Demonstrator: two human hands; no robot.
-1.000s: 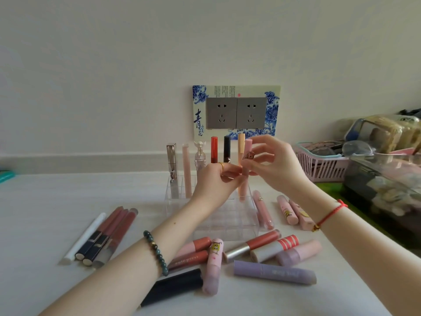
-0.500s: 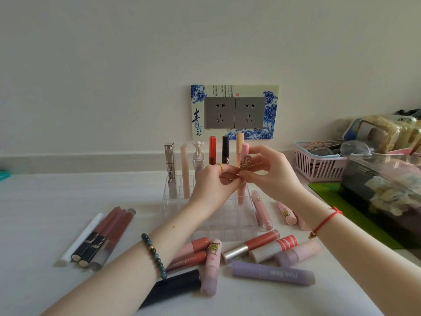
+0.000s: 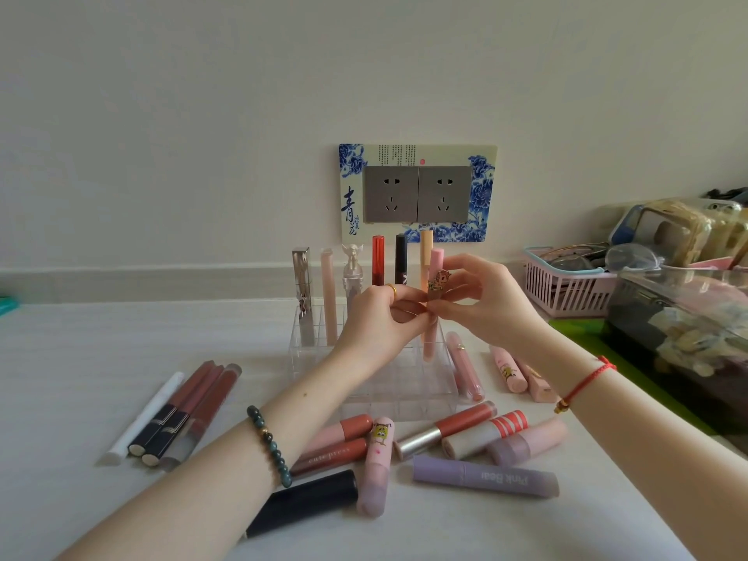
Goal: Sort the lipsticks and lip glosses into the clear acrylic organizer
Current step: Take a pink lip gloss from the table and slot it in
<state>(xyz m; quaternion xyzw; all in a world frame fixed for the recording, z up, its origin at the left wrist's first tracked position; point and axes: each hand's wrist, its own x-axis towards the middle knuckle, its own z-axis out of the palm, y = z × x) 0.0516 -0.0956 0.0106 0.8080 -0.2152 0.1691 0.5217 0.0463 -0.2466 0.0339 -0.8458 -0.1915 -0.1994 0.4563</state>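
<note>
Pink tube [image 3: 435,261] lower, at organizer [image 3: 404,398] edge

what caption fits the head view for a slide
Left hand and right hand pinch a pink lip gloss upright in the clear acrylic organizer, loose tubes lying around it.

Clear glossy plastic organizer [image 3: 366,392], matt lilac tube [image 3: 485,476], shiny metal-capped lipstick [image 3: 301,273]

Row of upright tubes [image 3: 378,265] just behind the left hand [image 3: 380,317] and right hand [image 3: 481,305], which pinch a pink tube [image 3: 436,261], open organizer [image 3: 404,402] cells below them, bare table [image 3: 121,338] left of the left hand, loose tubes [image 3: 485,477] beneath the wrists, basket [image 3: 566,289] and box [image 3: 680,317] near right
</note>
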